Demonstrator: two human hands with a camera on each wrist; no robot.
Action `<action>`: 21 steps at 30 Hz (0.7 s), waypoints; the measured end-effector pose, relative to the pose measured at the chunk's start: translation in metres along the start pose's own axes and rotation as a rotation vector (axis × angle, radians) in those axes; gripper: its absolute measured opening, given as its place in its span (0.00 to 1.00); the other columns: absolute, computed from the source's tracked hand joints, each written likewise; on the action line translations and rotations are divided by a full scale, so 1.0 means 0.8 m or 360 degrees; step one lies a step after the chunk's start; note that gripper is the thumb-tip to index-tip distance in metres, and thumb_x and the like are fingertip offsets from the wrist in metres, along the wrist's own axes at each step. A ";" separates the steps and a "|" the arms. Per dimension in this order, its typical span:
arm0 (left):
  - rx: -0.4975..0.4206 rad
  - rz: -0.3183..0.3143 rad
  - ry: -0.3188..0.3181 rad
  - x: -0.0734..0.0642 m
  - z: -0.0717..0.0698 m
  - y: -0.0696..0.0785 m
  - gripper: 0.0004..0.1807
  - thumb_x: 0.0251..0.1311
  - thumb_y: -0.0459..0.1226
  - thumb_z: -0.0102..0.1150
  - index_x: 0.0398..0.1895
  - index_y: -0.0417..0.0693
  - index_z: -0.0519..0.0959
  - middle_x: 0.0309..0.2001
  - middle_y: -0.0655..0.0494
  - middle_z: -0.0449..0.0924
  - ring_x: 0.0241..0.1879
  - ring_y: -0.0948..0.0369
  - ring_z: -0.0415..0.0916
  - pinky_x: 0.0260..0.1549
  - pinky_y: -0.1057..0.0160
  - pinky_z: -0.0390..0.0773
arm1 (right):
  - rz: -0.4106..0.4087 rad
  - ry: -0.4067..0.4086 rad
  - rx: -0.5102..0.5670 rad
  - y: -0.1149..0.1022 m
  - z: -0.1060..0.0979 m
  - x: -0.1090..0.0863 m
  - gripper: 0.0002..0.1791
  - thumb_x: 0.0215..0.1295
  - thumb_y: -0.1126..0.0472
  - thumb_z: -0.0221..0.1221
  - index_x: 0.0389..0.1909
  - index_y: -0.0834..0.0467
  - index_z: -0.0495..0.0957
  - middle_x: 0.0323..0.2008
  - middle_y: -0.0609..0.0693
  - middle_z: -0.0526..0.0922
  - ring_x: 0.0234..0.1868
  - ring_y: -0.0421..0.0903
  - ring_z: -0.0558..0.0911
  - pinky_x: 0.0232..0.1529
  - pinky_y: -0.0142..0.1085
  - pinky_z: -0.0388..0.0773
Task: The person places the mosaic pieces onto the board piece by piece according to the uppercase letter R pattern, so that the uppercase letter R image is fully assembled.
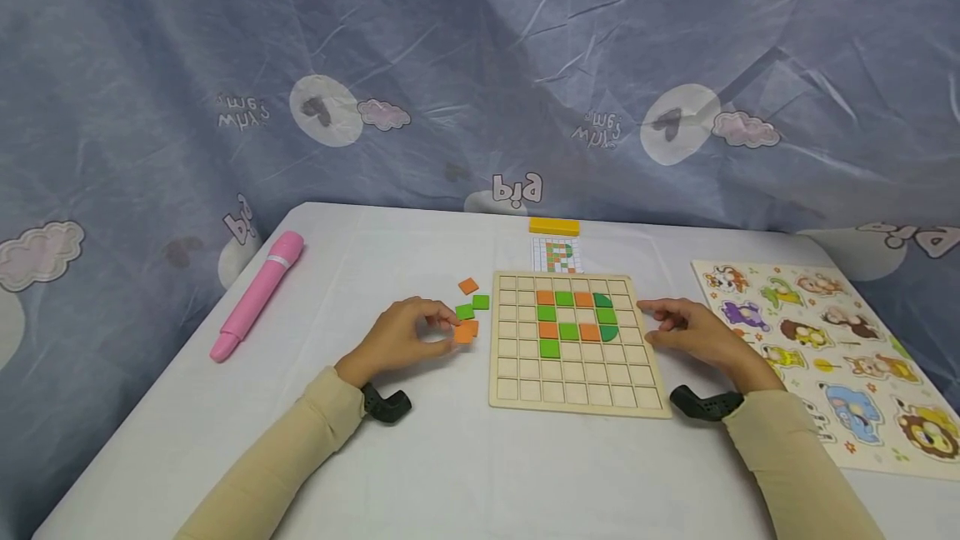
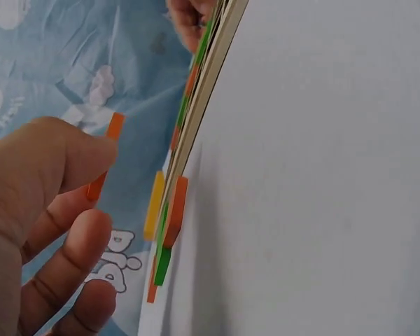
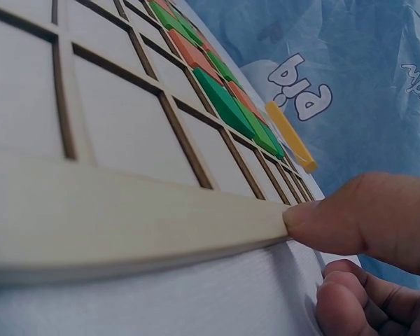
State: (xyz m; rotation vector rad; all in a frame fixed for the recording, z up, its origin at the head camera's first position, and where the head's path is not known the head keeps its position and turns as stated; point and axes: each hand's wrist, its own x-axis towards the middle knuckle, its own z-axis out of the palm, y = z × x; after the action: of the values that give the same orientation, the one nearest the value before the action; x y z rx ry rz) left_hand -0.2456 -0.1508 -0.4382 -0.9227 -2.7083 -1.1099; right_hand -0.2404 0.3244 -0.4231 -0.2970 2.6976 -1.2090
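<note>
My left hand (image 1: 403, 337) pinches an orange square tile (image 2: 115, 127) between thumb and finger, left of the wooden grid board (image 1: 504, 394). Below that tile in the head view, another orange tile (image 2: 176, 213) lies on the table, partly overlapped. Two green tiles (image 1: 481, 302) and one more orange tile (image 1: 468, 286) lie close by. On the board, orange, green and rounded dark green pieces (image 1: 608, 332) form a loop, with a green tile (image 1: 550, 348) below its left side. My right hand (image 1: 693, 332) touches the board's right edge with its thumb; its index finger reaches to the same edge.
A pattern card (image 1: 557, 256) lies behind the board, with a yellow block (image 1: 554, 227) beyond it. To the right is an animal picture board (image 1: 813, 357), partly under the right arm. A pink stick-shaped object (image 1: 258, 294) lies at the left of the white table (image 1: 420, 473).
</note>
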 end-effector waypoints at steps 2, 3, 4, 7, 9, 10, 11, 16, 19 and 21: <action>-0.0019 -0.0032 0.0020 0.002 0.004 0.007 0.13 0.56 0.36 0.78 0.44 0.56 0.90 0.36 0.70 0.84 0.43 0.63 0.79 0.49 0.55 0.77 | 0.0003 0.0000 -0.0001 -0.001 0.000 0.000 0.33 0.69 0.68 0.69 0.72 0.73 0.72 0.51 0.60 0.75 0.44 0.45 0.70 0.44 0.31 0.68; -0.0025 -0.0046 0.0023 0.003 0.007 0.011 0.13 0.57 0.36 0.77 0.44 0.56 0.89 0.36 0.71 0.84 0.43 0.63 0.78 0.49 0.55 0.76 | 0.0005 0.0001 -0.0003 -0.001 0.000 0.000 0.33 0.69 0.68 0.69 0.72 0.73 0.72 0.51 0.60 0.75 0.44 0.45 0.70 0.44 0.31 0.68; -0.0032 -0.0055 0.0024 0.004 0.009 0.015 0.12 0.57 0.36 0.77 0.44 0.57 0.89 0.36 0.71 0.84 0.43 0.63 0.78 0.50 0.55 0.76 | 0.0008 0.0001 -0.0003 -0.001 0.000 0.000 0.33 0.69 0.68 0.69 0.73 0.73 0.72 0.51 0.60 0.75 0.44 0.45 0.70 0.44 0.31 0.68; -0.0038 -0.0071 0.0022 0.008 0.017 0.024 0.12 0.57 0.37 0.77 0.44 0.57 0.88 0.36 0.70 0.84 0.44 0.63 0.78 0.49 0.55 0.76 | 0.0013 0.0002 -0.0006 -0.002 0.000 -0.001 0.33 0.69 0.68 0.69 0.73 0.73 0.72 0.51 0.60 0.75 0.45 0.46 0.70 0.44 0.31 0.68; -0.0044 -0.0079 0.0020 0.012 0.022 0.031 0.12 0.58 0.37 0.78 0.44 0.57 0.88 0.36 0.68 0.85 0.43 0.63 0.78 0.49 0.56 0.77 | 0.0014 0.0001 -0.0005 -0.002 0.000 -0.001 0.33 0.69 0.68 0.69 0.73 0.73 0.72 0.51 0.60 0.75 0.45 0.46 0.70 0.44 0.31 0.68; -0.0044 -0.0083 0.0020 0.014 0.025 0.034 0.11 0.58 0.37 0.77 0.44 0.56 0.88 0.36 0.67 0.85 0.43 0.63 0.78 0.48 0.57 0.77 | 0.0014 0.0001 -0.0004 -0.002 0.000 -0.001 0.33 0.69 0.68 0.69 0.73 0.73 0.72 0.51 0.60 0.75 0.45 0.46 0.70 0.44 0.31 0.68; -0.0046 -0.0091 0.0021 0.016 0.028 0.038 0.11 0.59 0.37 0.77 0.44 0.56 0.88 0.36 0.67 0.85 0.43 0.63 0.78 0.47 0.58 0.76 | 0.0013 0.0000 -0.0003 -0.002 0.000 -0.001 0.33 0.69 0.68 0.69 0.73 0.73 0.72 0.51 0.60 0.75 0.45 0.46 0.70 0.44 0.31 0.68; -0.0082 -0.0096 0.0024 0.026 0.043 0.059 0.11 0.60 0.38 0.77 0.45 0.55 0.88 0.37 0.64 0.84 0.40 0.60 0.78 0.43 0.60 0.76 | 0.0009 -0.0001 -0.0003 -0.002 0.000 -0.001 0.33 0.69 0.68 0.69 0.72 0.73 0.72 0.50 0.60 0.75 0.44 0.46 0.70 0.43 0.32 0.68; -0.0132 -0.0067 0.0010 0.033 0.054 0.070 0.11 0.60 0.38 0.76 0.45 0.54 0.88 0.37 0.63 0.85 0.40 0.59 0.78 0.44 0.61 0.77 | 0.0014 -0.0006 -0.0008 -0.002 0.000 -0.001 0.33 0.70 0.68 0.69 0.73 0.74 0.72 0.49 0.59 0.75 0.44 0.46 0.70 0.43 0.32 0.68; -0.0159 -0.0044 -0.0002 0.038 0.061 0.075 0.10 0.61 0.38 0.76 0.45 0.54 0.88 0.37 0.63 0.85 0.41 0.60 0.79 0.44 0.62 0.77 | 0.0024 -0.0009 -0.0008 -0.002 0.000 0.000 0.33 0.70 0.68 0.68 0.73 0.74 0.71 0.47 0.58 0.75 0.44 0.46 0.70 0.42 0.33 0.67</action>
State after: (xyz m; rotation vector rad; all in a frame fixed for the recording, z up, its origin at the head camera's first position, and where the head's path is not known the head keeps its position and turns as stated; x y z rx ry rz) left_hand -0.2294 -0.0699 -0.4282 -0.9020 -2.6963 -1.2607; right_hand -0.2401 0.3236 -0.4217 -0.2797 2.6936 -1.1953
